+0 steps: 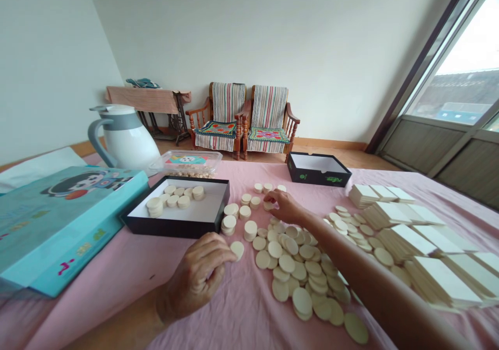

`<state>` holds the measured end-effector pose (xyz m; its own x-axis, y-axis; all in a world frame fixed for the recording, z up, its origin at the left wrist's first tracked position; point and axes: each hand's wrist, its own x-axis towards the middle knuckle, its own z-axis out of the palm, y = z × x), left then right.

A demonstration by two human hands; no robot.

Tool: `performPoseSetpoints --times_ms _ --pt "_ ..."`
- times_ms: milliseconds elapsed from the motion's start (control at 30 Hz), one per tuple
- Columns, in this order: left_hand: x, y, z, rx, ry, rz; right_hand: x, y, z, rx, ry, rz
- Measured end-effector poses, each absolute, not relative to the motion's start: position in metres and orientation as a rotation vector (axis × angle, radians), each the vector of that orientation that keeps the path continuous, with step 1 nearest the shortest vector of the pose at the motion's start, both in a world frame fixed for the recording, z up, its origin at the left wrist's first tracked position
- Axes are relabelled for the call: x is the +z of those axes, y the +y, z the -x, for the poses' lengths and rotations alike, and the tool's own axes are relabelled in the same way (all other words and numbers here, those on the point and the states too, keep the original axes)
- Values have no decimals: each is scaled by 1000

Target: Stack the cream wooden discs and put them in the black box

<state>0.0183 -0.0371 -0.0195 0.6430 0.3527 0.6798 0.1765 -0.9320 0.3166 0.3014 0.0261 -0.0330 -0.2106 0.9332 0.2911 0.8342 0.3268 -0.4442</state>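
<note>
My left hand [197, 274] is curled in the front middle, its fingertips pinching the edge of a round pale wooden disc [237, 250]. Farther off, my right hand [286, 207] reaches across the pile with its fingers closed at another wooden disc [268, 205]; the fingers partly cover that disc. Small disc stacks [250, 229] stand between my hands and the black box. Under and beside my right forearm spreads a loose heap of discs [300, 272]. The open black box [175, 228] on the left has several disc stacks [183, 201] inside.
Stacks of white rectangular cards [444, 280] line the right side. A black box [319, 177] stands at the back right. To the left are a turquoise box [78, 225], a white thermos jug [130, 139] and a clear plastic container [187, 163]. Two wooden armchairs [230, 101] stand beyond the table.
</note>
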Motion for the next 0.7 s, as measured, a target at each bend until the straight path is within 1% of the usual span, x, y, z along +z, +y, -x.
performPoseSetpoints --times_ms 167,300,433,700 --pt "-19 -37 -19 1170 421 -2639 -13 10 -308 287 -2013 1591" --pt "-18 -37 -20 1169 414 -2635 1 -11 -310 519 -2158 1557" --pt "-18 -37 -19 1170 418 -2636 1 -18 -308 599 -2260 1522" --pt "-18 -37 -19 1193 434 -2639 -5 -14 -305 605 -2176 1625"
